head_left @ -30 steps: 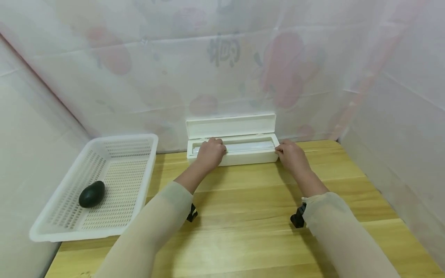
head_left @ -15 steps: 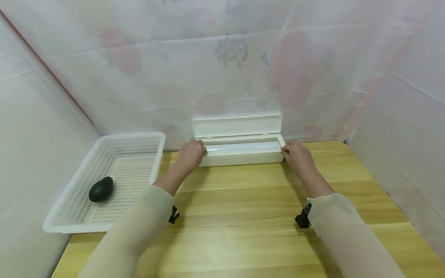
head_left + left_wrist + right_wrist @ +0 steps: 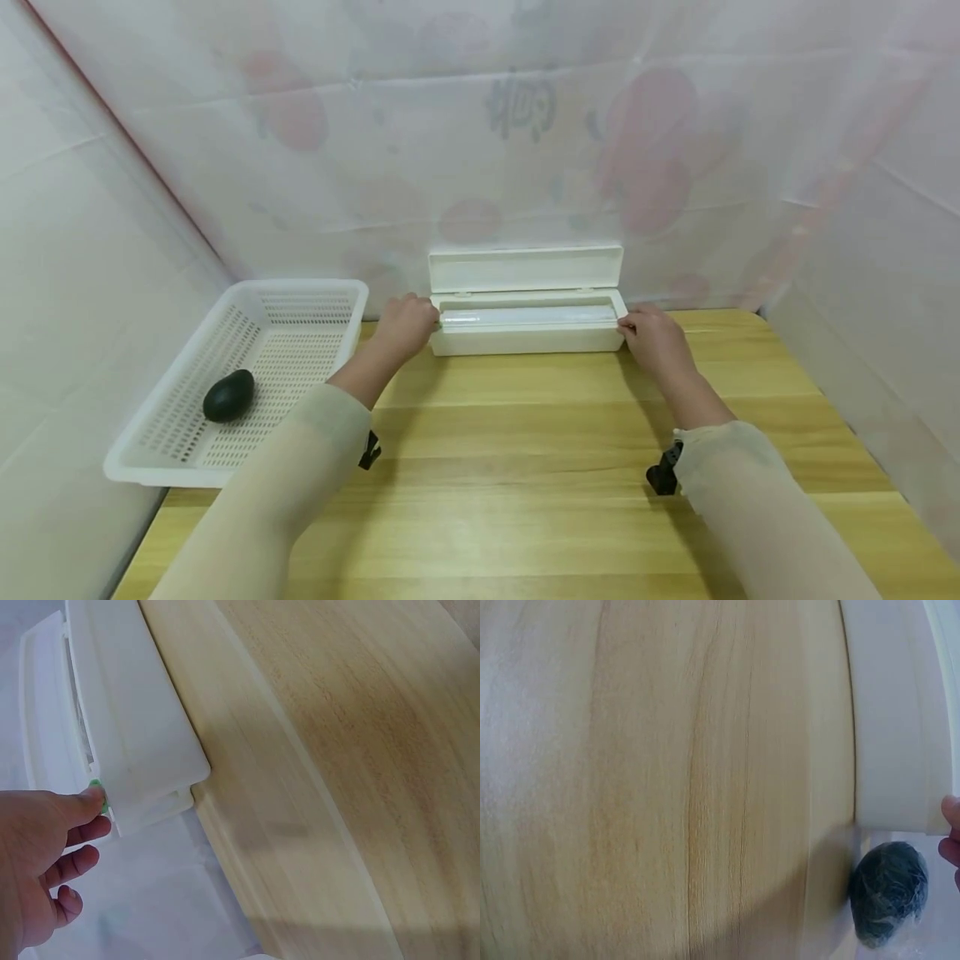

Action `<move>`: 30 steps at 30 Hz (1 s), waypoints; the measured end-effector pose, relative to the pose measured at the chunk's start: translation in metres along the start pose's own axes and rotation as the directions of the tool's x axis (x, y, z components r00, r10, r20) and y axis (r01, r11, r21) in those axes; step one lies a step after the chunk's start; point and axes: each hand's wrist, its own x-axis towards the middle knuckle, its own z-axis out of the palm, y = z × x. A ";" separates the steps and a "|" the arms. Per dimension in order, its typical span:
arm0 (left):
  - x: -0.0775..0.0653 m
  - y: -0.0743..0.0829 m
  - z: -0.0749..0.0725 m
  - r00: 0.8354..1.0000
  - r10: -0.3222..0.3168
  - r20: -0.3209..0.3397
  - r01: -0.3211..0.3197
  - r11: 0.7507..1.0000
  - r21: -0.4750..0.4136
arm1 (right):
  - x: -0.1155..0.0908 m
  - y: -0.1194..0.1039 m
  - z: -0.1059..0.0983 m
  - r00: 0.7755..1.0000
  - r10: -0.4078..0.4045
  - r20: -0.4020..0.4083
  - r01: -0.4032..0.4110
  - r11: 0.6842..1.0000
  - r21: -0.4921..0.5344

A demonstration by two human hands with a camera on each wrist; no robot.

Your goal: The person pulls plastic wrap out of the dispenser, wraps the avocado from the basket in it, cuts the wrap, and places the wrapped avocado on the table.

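Observation:
A long white cling film box (image 3: 528,341) stands at the back of the table, its lid (image 3: 525,269) raised. Inside lies a roll of clear film (image 3: 528,316). At the box's left end, my left hand (image 3: 405,325) pinches a small green slider (image 3: 104,804) between thumb and forefinger; the other fingers are loosely bent. My right hand (image 3: 656,340) grips the right front corner with thumb and fingertips; the right wrist view shows only its fingertips (image 3: 951,832). Beside that end sits a dark green avocado wrapped in film (image 3: 889,892), hidden in the head view.
To the left stands a white plastic basket (image 3: 358,333) with one dark green avocado (image 3: 229,396) in it. The wooden table (image 3: 510,475) meets a curtain-like sheet (image 3: 420,150) close behind the box. Similar sheets hang at both sides.
My left hand has slid left along the box's front rim, from near its middle to its left end. My right hand stays at the right corner. The head view has shifted slightly left.

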 end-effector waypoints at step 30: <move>0.003 0.008 -0.009 0.998 -0.011 -0.056 0.004 0.993 -0.121 | -0.005 0.012 -0.001 0.999 0.036 -0.036 -0.036 0.999 -0.013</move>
